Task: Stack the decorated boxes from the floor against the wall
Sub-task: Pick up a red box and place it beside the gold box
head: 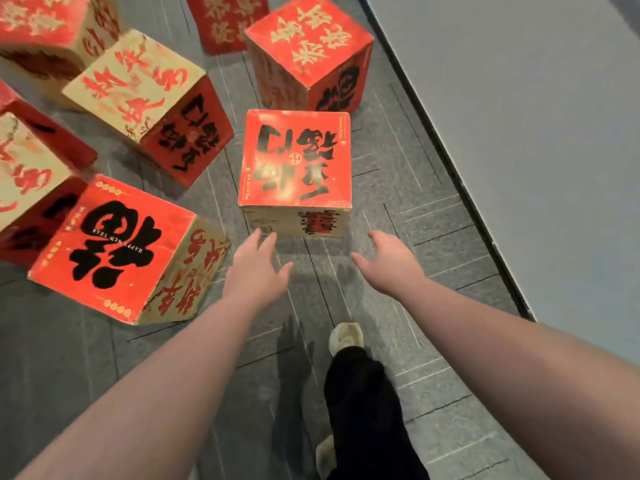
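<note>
both hands were spread and held nothing. the left hand (258, 271) reached forward with straight fingers, its fingertips (257, 234) at the lower left corner of the nearest box (296, 157) — whether they touched the cardboard could not be told. the right hand (391, 263) hung open just short of the same box, palm turned inward, fingers loosely apart, a strip of floor (398, 161) showing between it and the cardboard.

that box sat upright on the grey carpet floor, red top with black brush lettering, tan side facing the person. it stood near the pale wall (536, 133) on the right but apart from it — a dark baseboard ran between carpet and wall.

a second box (310, 46) stood just behind it, red top with gold lettering. to the left a tilted box (114, 247) rested near the left forearm, and another box (152, 102) with a tan top sat further back. more boxes crowded the left edge and top of the view, blurred. below, a dark trouser leg (363, 410) and a pale shoe (346, 336) stood on the carpet.
</note>
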